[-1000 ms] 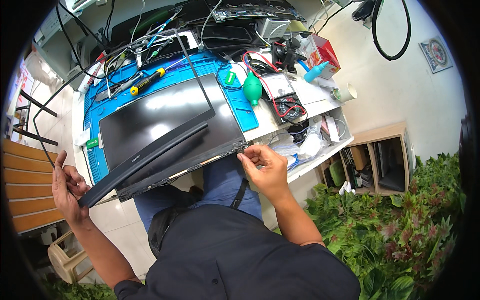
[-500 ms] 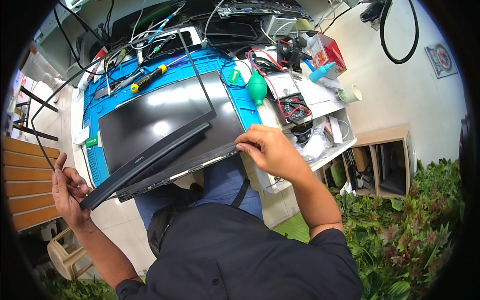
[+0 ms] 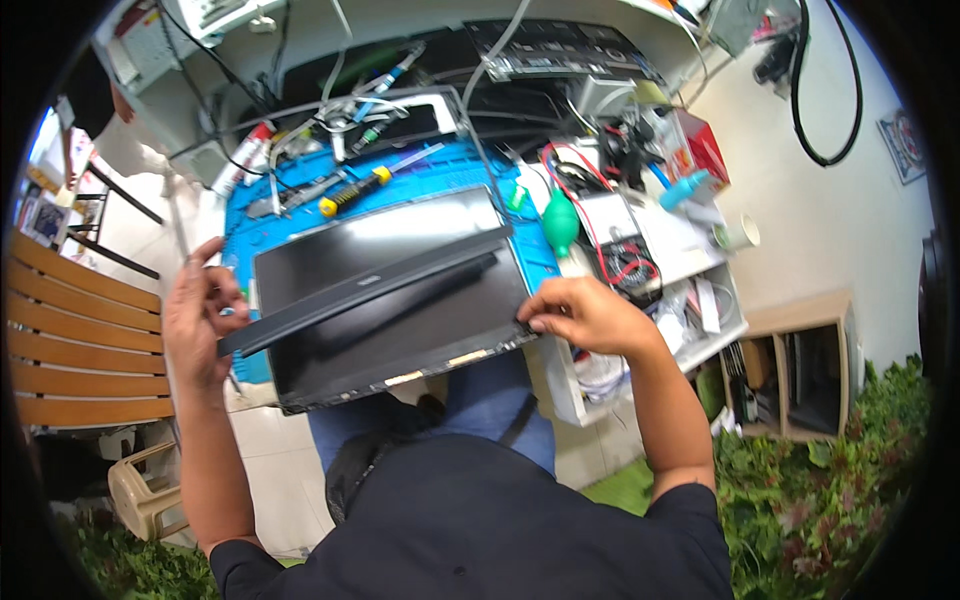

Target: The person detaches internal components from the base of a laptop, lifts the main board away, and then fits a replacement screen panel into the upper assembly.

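A dark laptop screen [image 3: 440, 305] lies over the blue work mat [image 3: 240, 205], its near edge reaching above my lap. My left hand [image 3: 203, 315] grips one corner of a thin black screen bezel [image 3: 365, 288]. The bezel is tilted up off the panel, its wide bar slanting across the screen and its thin sides rising toward the back of the bench. My right hand [image 3: 590, 315] pinches the screen's near right corner; what lies between the fingertips is mostly hidden.
Behind the screen lie a yellow-black screwdriver [image 3: 355, 192], tweezers and cables. To the right are a green blower bulb [image 3: 560, 224], a multimeter [image 3: 628, 262] with red leads, a light blue bottle [image 3: 685, 190] and an open drawer [image 3: 735, 325]. A slatted wooden chair [image 3: 90, 340] stands left.
My left hand has raised its end of the bezel, and the wide bar now sits farther back over the screen. My right hand stays at the near right corner. The whole view has shifted.
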Tool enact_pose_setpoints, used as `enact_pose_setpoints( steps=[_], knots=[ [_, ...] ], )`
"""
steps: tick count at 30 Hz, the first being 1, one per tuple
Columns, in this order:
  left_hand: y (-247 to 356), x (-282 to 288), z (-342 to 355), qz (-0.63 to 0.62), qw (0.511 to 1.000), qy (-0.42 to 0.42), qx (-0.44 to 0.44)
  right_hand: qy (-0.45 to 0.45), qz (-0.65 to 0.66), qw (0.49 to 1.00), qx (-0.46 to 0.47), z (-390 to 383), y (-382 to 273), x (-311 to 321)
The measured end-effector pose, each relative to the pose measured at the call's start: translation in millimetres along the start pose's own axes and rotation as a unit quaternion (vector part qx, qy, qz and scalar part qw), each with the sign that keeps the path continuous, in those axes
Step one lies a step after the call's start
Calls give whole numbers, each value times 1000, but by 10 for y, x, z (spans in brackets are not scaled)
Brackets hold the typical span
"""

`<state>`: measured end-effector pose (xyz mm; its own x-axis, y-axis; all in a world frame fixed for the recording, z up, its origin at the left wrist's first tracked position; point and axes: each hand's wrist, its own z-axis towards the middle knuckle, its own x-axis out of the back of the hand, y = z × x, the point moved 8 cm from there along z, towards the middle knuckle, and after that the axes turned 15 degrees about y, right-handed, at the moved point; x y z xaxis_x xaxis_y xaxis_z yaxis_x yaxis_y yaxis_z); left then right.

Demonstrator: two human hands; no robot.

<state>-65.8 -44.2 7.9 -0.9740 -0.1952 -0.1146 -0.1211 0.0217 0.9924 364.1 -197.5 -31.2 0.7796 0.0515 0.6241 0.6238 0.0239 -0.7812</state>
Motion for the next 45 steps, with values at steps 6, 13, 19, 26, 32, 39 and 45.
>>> enact_pose_setpoints(
  steps=[6,13,19,26,32,39,45],
  knots=[
    [-60,-270,230,-12,999,-42,-11,-9,-10,1000,-11,-33,-120,28],
    [-208,-288,412,-3,998,-42,-44,-18,19,999,-31,-53,-44,16],
    [-431,-270,888,60,996,-69,-21,-14,13,1000,-17,-47,-128,64],
    [-615,177,1300,217,970,-35,-102,-5,35,999,28,-50,0,0],
    [-3,297,586,356,850,125,-367,6,41,998,37,-72,29,9],
    [223,-1544,-1103,321,800,-395,-318,18,69,997,7,-72,27,10],
    [-254,-2155,-1344,366,712,-530,-280,35,82,996,27,-37,-10,11]
  ],
)
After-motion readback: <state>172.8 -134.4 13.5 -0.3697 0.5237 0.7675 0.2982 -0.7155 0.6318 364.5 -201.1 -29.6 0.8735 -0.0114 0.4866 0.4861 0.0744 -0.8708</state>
